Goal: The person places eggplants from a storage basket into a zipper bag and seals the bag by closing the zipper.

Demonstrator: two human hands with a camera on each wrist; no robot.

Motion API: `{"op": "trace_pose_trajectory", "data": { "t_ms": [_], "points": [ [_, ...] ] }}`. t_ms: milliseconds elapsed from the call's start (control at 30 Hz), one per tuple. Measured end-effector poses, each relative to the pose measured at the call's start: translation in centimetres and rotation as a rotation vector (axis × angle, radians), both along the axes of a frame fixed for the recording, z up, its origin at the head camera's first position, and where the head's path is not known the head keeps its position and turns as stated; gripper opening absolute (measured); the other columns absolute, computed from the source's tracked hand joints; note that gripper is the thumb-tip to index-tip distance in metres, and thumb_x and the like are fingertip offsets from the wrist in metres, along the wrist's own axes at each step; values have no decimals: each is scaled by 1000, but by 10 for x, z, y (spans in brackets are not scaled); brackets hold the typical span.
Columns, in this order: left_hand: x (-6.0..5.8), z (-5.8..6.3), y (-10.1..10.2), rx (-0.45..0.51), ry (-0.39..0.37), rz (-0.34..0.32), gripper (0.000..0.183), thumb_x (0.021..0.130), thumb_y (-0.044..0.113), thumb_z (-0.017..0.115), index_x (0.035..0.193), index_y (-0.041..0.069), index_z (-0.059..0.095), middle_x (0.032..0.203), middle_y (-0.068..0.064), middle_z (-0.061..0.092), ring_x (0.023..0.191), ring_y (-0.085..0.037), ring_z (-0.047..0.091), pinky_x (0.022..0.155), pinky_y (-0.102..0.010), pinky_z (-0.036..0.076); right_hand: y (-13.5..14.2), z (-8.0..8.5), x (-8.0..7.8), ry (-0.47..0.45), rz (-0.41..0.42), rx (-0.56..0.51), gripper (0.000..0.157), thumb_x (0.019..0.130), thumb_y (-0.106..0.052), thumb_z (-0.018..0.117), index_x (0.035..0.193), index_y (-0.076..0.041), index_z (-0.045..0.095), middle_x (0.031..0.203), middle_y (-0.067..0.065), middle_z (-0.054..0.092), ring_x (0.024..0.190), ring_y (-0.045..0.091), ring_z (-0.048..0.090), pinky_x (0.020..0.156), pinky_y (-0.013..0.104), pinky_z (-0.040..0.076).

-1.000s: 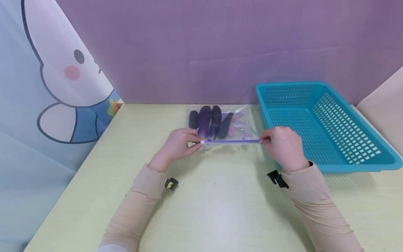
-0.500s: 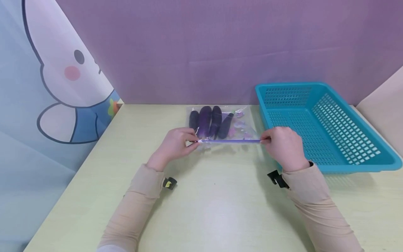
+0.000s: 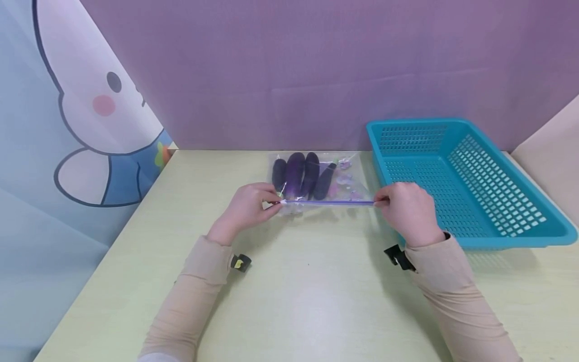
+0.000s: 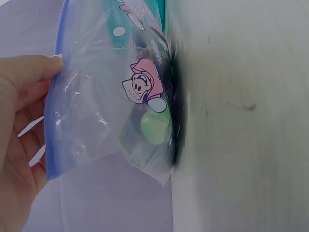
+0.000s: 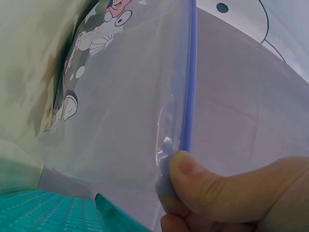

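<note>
A clear zip bag with cartoon prints lies at the back of the table. Several dark purple eggplants are inside it, mostly towards its left half. Along the near edge runs a purple zip strip, stretched straight between both hands. My left hand pinches the white slider at the strip's left end; the left wrist view shows thumb and fingers at the blue-purple edge. At the other end my right hand pinches the strip's corner, thumb on top in the right wrist view.
A turquoise plastic basket with lattice walls stands on the right, close beside the bag and right hand. A purple cloth hangs behind the table. To the left hangs a blue curtain with a cartoon figure.
My left hand has moved a little to the left, taking the white slider along the strip to the bag's left end. The right hand has stayed in place.
</note>
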State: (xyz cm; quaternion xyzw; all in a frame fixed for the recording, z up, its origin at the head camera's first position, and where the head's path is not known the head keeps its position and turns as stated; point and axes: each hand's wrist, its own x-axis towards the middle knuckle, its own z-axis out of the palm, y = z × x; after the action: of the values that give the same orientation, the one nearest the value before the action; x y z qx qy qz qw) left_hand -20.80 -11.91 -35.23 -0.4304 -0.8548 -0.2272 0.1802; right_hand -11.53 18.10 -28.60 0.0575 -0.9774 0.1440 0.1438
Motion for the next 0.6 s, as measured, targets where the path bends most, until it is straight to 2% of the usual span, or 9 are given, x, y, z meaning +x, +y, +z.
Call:
{"op": "trace_pose_trajectory", "data": {
  "t_ms": [600],
  "points": [
    [1,4,-5,-4,-52,21,8,82,13,70,83,7,76,72,2,64,62,-19,59,60,-28,46,1,0,0,-6,-11,1,8,81,-2,67,85,-1,75,87,20,71,67,31,63,46,40,45]
  ]
}}
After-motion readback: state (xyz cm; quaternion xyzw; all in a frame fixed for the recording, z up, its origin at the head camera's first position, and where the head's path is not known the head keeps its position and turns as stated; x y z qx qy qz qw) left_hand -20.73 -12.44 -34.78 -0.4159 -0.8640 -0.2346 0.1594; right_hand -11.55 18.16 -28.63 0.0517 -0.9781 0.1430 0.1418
